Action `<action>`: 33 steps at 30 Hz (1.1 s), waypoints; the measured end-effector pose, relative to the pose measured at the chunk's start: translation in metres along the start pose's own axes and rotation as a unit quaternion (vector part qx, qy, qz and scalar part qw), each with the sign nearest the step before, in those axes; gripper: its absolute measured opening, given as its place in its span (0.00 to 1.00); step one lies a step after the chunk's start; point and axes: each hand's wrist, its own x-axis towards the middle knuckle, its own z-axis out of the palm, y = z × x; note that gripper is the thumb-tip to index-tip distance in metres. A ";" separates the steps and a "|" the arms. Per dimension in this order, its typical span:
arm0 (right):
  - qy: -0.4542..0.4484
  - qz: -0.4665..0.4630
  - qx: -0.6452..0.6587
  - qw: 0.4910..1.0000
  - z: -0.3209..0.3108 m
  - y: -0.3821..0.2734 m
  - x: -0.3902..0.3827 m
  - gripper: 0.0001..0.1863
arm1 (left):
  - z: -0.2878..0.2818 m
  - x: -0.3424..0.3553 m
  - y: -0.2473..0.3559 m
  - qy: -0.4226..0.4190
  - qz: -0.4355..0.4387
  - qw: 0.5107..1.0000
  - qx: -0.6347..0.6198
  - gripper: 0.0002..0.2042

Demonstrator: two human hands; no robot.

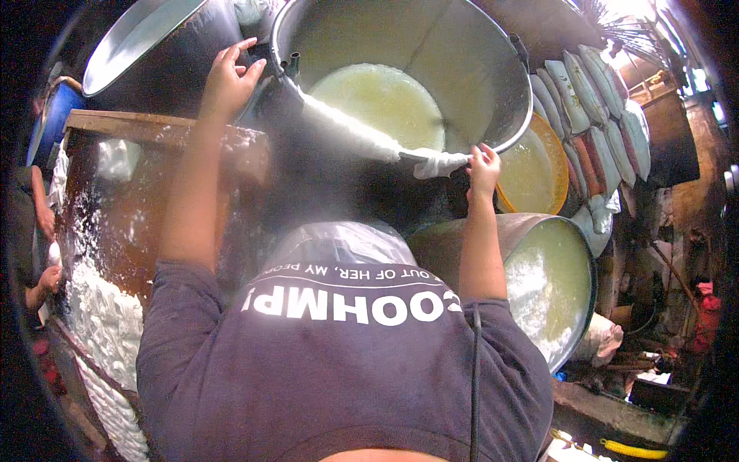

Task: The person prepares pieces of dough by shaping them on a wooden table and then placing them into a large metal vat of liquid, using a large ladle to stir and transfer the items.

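Note:
A large metal pot (493,85) stands in front of me, with cloudy yellowish liquid (377,104) low inside it. Along its near rim lies a strip of white cloth (350,132), bunched toward the right end. My right hand (484,169) is closed at that end, its fingers pinching the cloth against the rim. To the left of the pot, my left hand (233,83) is raised with fingers apart and nothing in them. It is close to two short metal stubs (289,64) on the pot's side, apparently not touching them.
At left, a wooden table (115,200) carries white floury clumps; another person's hands (48,281) are beside it. A second vat (593,300) with whitish liquid stands at lower right. Beyond are an orange-rimmed basin (564,165), stacked sacks (608,115) and a blue drum (58,115).

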 end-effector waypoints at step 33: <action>-0.327 -0.351 -0.365 0.798 0.038 -0.207 -0.031 0.09 | 0.035 -0.008 0.082 -0.295 0.133 0.943 -0.075 0.16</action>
